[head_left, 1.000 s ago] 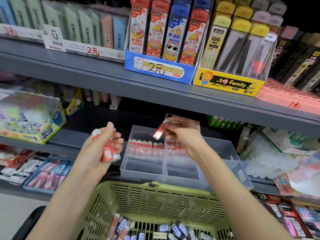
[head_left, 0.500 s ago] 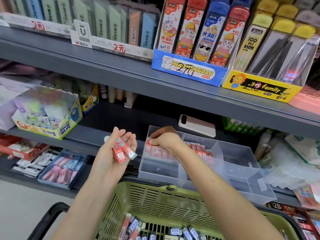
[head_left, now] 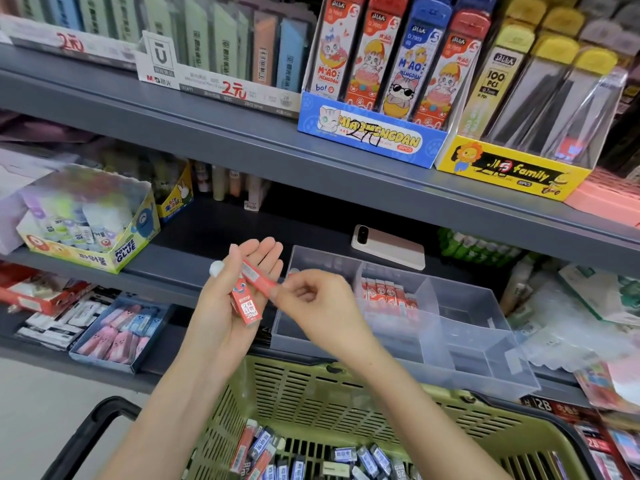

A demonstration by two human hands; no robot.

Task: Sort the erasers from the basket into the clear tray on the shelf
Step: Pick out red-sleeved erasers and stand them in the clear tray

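My left hand [head_left: 228, 299] is palm up in front of the shelf, fingers nearly straight, with red-sleeved erasers [head_left: 246, 304] lying in it. My right hand [head_left: 315, 303] pinches the end of the upper red eraser [head_left: 258, 278] in that palm. Just to the right stands the clear tray [head_left: 460, 344] with dividers; a row of red erasers [head_left: 382, 292] stands in its back compartment. Below, the green basket [head_left: 311, 389] holds several red and blue erasers [head_left: 304, 459].
A phone [head_left: 388, 245] lies on the shelf behind the tray. A glue box [head_left: 86, 220] sits at left, a blue tray of pink erasers [head_left: 117, 336] below it. Lead-refill displays [head_left: 388, 81] fill the upper shelf. The basket's black handle [head_left: 86, 434] is at bottom left.
My right hand has left the tray's back row, where it set a red eraser, and come back left to pinch one in my left palm. My left fingers have opened out.
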